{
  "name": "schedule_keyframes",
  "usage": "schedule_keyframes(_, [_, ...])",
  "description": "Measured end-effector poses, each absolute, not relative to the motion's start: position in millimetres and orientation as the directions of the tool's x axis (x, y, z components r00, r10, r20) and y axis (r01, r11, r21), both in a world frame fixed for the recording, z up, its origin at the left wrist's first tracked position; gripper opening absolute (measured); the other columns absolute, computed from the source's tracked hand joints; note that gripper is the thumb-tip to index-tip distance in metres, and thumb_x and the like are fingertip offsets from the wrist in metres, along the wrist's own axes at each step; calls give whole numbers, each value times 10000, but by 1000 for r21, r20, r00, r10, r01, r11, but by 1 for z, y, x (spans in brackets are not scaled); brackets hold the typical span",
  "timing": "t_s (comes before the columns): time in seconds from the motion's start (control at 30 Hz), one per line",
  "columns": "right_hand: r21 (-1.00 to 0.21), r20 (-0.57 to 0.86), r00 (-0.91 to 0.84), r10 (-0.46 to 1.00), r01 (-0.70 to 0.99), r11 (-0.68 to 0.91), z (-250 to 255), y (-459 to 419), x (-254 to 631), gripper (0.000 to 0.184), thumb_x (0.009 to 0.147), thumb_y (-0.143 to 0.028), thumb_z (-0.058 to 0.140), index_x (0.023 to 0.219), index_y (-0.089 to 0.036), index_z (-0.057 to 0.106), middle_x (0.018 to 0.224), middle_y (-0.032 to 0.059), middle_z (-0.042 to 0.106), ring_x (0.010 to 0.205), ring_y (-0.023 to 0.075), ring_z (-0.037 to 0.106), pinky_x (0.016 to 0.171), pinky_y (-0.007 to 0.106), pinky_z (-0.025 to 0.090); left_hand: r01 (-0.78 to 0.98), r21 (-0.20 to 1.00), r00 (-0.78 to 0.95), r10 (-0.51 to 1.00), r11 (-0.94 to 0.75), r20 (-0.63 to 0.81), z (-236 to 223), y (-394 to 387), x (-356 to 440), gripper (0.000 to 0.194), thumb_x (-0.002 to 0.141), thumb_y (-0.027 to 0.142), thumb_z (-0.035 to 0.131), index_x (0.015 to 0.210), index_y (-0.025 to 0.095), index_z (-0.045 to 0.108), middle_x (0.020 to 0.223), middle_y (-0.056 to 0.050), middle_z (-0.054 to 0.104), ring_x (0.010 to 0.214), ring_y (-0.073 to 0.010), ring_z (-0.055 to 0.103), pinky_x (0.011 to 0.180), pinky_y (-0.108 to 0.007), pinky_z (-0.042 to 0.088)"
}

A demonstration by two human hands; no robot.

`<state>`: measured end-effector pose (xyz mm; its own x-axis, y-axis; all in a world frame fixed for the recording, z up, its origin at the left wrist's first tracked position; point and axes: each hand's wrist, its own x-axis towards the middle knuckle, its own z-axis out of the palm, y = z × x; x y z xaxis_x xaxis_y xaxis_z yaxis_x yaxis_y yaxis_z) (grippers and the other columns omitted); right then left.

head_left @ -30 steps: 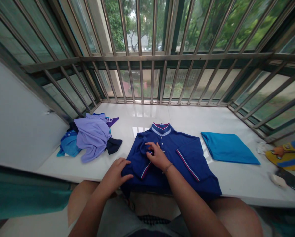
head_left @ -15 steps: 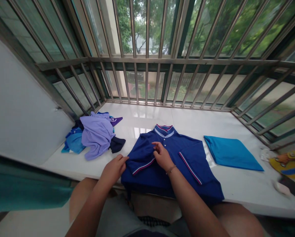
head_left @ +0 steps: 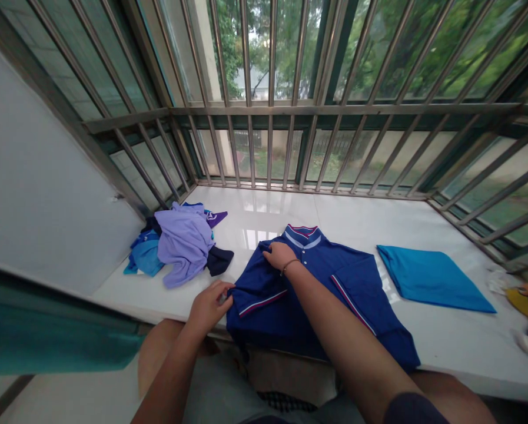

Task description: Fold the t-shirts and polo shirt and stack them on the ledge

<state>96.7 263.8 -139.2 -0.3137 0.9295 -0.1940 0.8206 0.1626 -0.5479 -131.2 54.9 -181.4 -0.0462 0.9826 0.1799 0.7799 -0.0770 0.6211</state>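
Right hand (head_left: 280, 255) moved up blue shirt (head_left: 354, 272); white ledge (head_left: 272, 207) beneath; bars (head_left: 270, 150) behind.

A thin bracelet (head_left: 288, 265) and seemingly grey shorts (head_left: 222, 383) show.

2 hands (head_left: 211, 303) (head_left: 281, 257), 1 polo shirt (head_left: 325, 268), 1 clothes pile (head_left: 182, 241).

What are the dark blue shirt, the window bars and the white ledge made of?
The dark blue shirt looks like soft, dull cloth, maybe cotton: it creases and droops. The window bars seem to be metal, perhaps steel, since they gleam. The white ledge is glossy with reflections; maybe tile or stone, I can't tell.
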Motion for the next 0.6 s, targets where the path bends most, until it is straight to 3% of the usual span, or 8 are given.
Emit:
schedule_keyframes(0.13, [-650,-264,-320,910,756,77,-147,296,68,256,971,-368,749,801,-182,798,814,102,807,851,235,793,805,273,570,781,624,-121,973,-31,199,-185,55,-130,190,892,230,612,1017,270,749,929,15,693,753,-163,652,757,-283,521])
schedule_keyframes(0.23, [-741,-275,-304,912,672,1,-157,306,55,274,1013,-410,710,928,-174,819,755,63,794,649,173,746,639,233,557,773,632,-124,966,-48,225,-185,55,-130,193,878,203,606,990,266,749,900,16,654,722,-154,624,735,-274,506])
schedule_keyframes(0.3, [-789,-261,-296,919,614,-26,-162,306,48,265,1028,-406,699,1050,-168,815,789,56,806,620,153,733,593,215,552,765,642,-119,965,-61,234,-183,54,-129,203,884,197,601,994,265,757,918,8,654,723,-153,622,729,-271,505])
schedule_keyframes(0.47, [-849,-197,-322,926,528,3,-159,301,42,318,1091,-257,572,1357,-144,704,1076,95,838,832,127,793,734,202,607,753,652,-67,976,-86,206,-179,53,-128,294,899,189,577,1078,271,794,973,-7,665,679,-137,613,693,-271,493])
schedule_keyframes(0.6, [-816,-117,-325,939,570,96,-144,290,58,331,1094,-288,566,1386,-186,684,1295,107,791,1110,166,769,980,282,593,764,640,-23,987,-85,159,-180,52,-130,348,907,184,567,1140,285,805,1030,-7,680,653,-121,606,675,-272,481])
